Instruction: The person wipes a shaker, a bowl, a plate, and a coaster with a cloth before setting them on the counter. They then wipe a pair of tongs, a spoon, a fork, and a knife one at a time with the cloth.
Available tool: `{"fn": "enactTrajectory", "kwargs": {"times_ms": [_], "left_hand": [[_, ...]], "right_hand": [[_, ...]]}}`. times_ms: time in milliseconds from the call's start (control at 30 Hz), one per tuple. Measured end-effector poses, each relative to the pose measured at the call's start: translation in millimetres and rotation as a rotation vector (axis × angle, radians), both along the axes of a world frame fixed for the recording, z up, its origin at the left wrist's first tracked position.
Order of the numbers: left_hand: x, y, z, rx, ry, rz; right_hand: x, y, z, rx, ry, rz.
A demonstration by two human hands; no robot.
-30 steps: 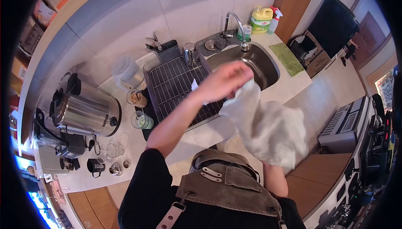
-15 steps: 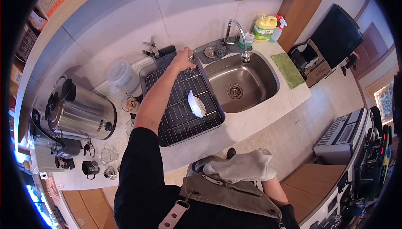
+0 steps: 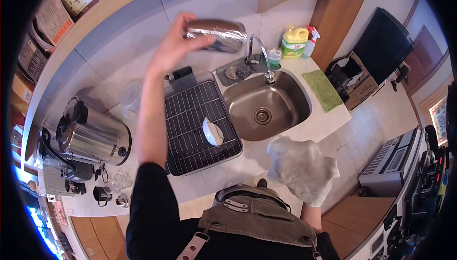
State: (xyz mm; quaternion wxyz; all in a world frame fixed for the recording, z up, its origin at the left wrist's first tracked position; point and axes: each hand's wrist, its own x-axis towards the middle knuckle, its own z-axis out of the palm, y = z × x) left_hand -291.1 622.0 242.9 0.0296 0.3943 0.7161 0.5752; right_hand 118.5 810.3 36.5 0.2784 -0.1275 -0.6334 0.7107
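Observation:
My left hand (image 3: pixel 183 36) is raised above the dish rack and holds a clear glass (image 3: pixel 223 35), tipped on its side and blurred by motion. Below it, a white dish (image 3: pixel 213 132) stands in the dark wire rack (image 3: pixel 190 112). A pale grey cloth (image 3: pixel 304 169) covers my right hand, whose fingers are hidden; only the wrist shows beneath it, in front of the counter edge.
Right of the rack is a steel sink (image 3: pixel 285 110) with a curved faucet (image 3: pixel 259 46). A yellow jug (image 3: pixel 294 42), a spray bottle (image 3: pixel 310 46) and a green cloth (image 3: pixel 323 89) sit beyond. At left stand a steel urn (image 3: pixel 97 134), a pitcher (image 3: pixel 131 99) and glassware.
My left hand has lifted the glass up from the back of the rack. The cloth over my right hand has risen and moved right, and hangs more spread out.

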Motion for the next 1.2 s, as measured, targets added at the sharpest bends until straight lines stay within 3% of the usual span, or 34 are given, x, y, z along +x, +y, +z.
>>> {"fn": "enactTrajectory", "kwargs": {"times_ms": [67, 133, 200, 300, 400, 433, 533, 567, 700, 833, 867, 933, 1033, 1133, 1200], "left_hand": [[18.7, 15.0, -42.1, 0.076, -0.128, -0.156], [48.8, 45.6, -101.6, -0.365, 0.284, 0.108], [63.7, 51.6, -138.8, -0.319, 0.266, -0.059], [88.8, 53.0, -157.3, -0.041, -0.085, -0.11], [120.9, 54.8, -144.7, 0.137, -0.485, -0.351], [124.6, 56.2, -147.4, 0.098, -0.474, -0.379], [162.4, 67.0, -143.1, 0.176, -1.063, -0.424], [163.6, 71.9, -159.3, 0.165, -0.699, -0.344], [207.9, 69.6, -125.2, 0.323, -0.456, -0.165], [215.0, 61.0, -121.7, 0.25, 0.649, 0.043], [218.6, 57.6, -116.0, 0.208, 0.752, -0.005], [227.4, 48.2, -104.2, 0.111, 0.898, -0.176], [242.0, 33.2, -107.0, -0.238, 0.853, -0.598], [262.8, 32.3, -141.6, -0.058, 0.734, -0.721], [283.2, 27.4, -150.0, -0.192, 0.594, -0.638]], "right_hand": [[-7.9, 2.9, 5.4, 0.018, 0.047, -0.042], [-17.0, 4.6, 10.9, 0.046, 0.086, -0.076], [-26.3, 6.3, 18.4, 0.116, 0.124, -0.105], [-43.9, 13.1, 35.7, 0.314, 0.196, -0.142], [-73.8, 22.9, 47.7, 0.581, 0.258, -0.146], [-86.8, 26.4, 47.7, 0.663, 0.273, -0.134], [-118.7, 33.1, 38.4, 0.77, 0.316, -0.102], [-121.7, 34.5, 35.4, 0.726, 0.344, -0.106], [-132.0, 22.4, 34.1, 0.33, 0.533, -0.077], [-122.7, 31.4, 38.0, -0.317, 0.383, 0.232], [-117.1, 31.8, 40.7, -0.502, 0.265, 0.309], [-101.3, 24.0, 51.0, -0.849, -0.007, 0.479], [-86.7, -10.2, 25.3, -1.098, -0.205, 0.674], [-74.7, -40.7, -12.6, -1.173, -0.312, 0.803], [-68.2, -55.3, -33.1, -1.197, -0.36, 0.866]]}}
